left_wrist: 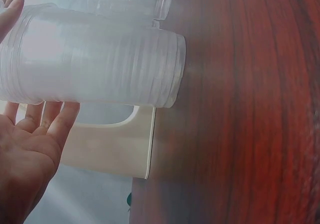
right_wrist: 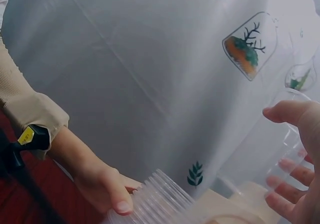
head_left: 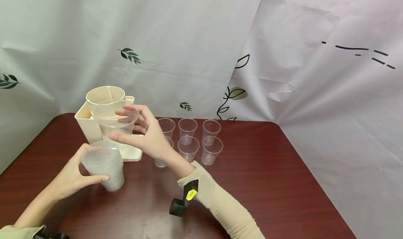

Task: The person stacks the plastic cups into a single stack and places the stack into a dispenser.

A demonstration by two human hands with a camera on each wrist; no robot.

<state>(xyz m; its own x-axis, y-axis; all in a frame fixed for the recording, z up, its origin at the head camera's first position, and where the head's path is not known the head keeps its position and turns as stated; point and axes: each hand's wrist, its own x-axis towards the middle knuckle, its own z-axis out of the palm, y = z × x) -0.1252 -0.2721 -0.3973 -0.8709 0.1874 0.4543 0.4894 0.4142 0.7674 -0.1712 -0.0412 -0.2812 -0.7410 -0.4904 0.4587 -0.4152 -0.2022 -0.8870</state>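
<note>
A stack of nested clear plastic cups (head_left: pixel 105 163) is gripped near its rims by the left hand (head_left: pixel 70 176); the left wrist view shows the fingers of that hand (left_wrist: pixel 30 144) under the stack (left_wrist: pixel 100 59). Above and to the right of the stack, the right hand (head_left: pixel 148 132) holds a clear cup (head_left: pixel 118 127) between thumb and fingers. In the right wrist view this cup (right_wrist: pixel 265 149) is tilted, with the right hand (right_wrist: pixel 300 169) round it. Several clear cups (head_left: pixel 188 146) stand in two rows on the table, partly hidden by the right forearm.
Behind the hands stands a cream box-shaped container (head_left: pixel 89 128) with a round cream container (head_left: pixel 105 92) at its top. A cream flat base (head_left: pixel 132 153) lies beside it. The dark red table (head_left: pixel 258 176) meets a patterned cloth (head_left: pixel 176 50) at the back.
</note>
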